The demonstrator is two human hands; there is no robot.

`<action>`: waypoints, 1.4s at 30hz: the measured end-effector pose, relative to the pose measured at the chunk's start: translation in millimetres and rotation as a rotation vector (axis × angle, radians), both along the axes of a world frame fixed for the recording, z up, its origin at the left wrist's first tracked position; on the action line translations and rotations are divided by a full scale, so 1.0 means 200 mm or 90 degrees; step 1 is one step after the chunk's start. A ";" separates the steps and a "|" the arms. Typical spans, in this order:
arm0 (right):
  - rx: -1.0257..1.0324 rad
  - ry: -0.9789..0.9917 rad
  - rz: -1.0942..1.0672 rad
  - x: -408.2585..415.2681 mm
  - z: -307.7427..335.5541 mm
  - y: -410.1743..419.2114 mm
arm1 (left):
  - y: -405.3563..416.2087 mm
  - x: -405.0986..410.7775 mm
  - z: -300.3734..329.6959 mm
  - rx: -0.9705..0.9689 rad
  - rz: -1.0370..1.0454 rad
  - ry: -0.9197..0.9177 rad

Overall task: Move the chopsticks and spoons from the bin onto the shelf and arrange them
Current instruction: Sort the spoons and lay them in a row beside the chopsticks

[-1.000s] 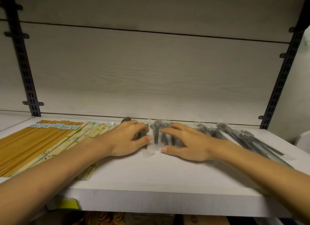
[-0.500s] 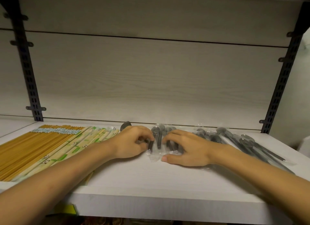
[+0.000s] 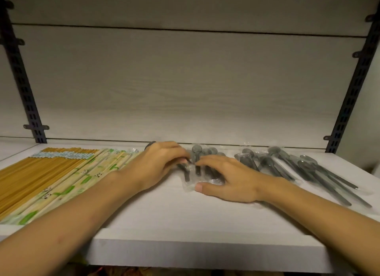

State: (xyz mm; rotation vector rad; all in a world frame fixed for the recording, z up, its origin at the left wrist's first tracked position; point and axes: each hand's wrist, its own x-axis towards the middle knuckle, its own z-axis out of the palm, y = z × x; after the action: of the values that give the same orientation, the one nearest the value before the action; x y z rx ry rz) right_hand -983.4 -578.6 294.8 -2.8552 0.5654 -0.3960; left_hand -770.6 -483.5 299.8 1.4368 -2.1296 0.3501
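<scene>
Head view: I see both forearms reaching over the shelf (image 3: 205,249) edge.
Right hand (image 3: 228,179): fingers spread flat on a clear spoon packet (image 3: 197,173).
Left hand (image 3: 158,164): fingers curled, seemingly pinching that packet's edge.
Chopsticks (image 3: 51,173): rowed far left.
Bagged spoons (image 3: 298,168): fanned at right.

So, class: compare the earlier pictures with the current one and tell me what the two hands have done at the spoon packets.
The left hand curled its fingers tighter, pinching the middle spoon packet. The right hand stayed flat on that packet. Chopsticks and the right-side spoons lie unchanged.
</scene>
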 end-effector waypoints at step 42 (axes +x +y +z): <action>-0.020 0.051 -0.017 -0.02 0.01 -0.01 | 0.10 0.01 -0.02 0.267 0.078 -0.001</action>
State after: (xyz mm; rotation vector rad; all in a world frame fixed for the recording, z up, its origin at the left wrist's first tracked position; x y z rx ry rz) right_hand -988.0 -580.0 296.9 -2.9070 0.6185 -0.2981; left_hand -767.7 -464.3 296.4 1.8002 -2.2092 -0.0597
